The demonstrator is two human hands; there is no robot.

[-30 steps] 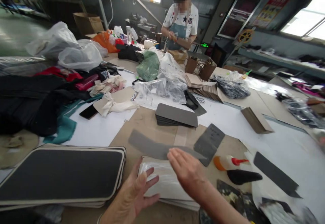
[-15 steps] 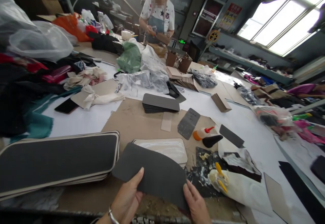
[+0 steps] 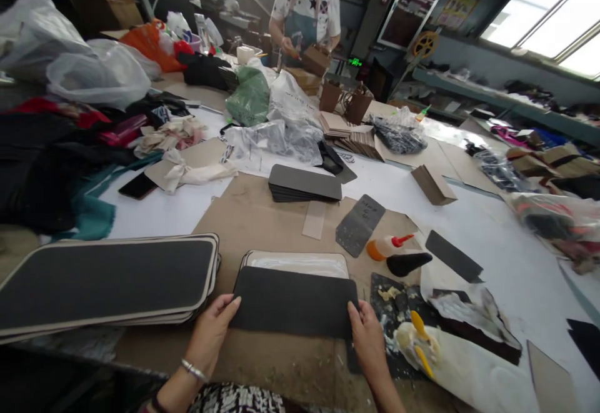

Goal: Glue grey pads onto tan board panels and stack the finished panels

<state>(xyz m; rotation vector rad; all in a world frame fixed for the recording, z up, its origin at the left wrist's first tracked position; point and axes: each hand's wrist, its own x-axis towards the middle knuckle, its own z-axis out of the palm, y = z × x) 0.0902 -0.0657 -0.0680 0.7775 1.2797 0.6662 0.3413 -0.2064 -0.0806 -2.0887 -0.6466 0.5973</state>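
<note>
Levelled and straightened from its earlier bend, matte dark-grey rectangular panel (image 3: pixel 295 305) with rounded corners, left hand (image 3: pixel 214 325) and right hand (image 3: pixel 368 332) pinching its ends, hiding the near part of a white-smeared pale board (image 3: pixel 300 264).

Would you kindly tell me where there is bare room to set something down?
Bare brown board lies between the bordered panels and stacked grey pieces; bare white surface between the loose grey strip and the clear bag at far right. It is crowded beside the right hand, around the smeared black sheet, and back left, among plastic bags and cloth.
</note>
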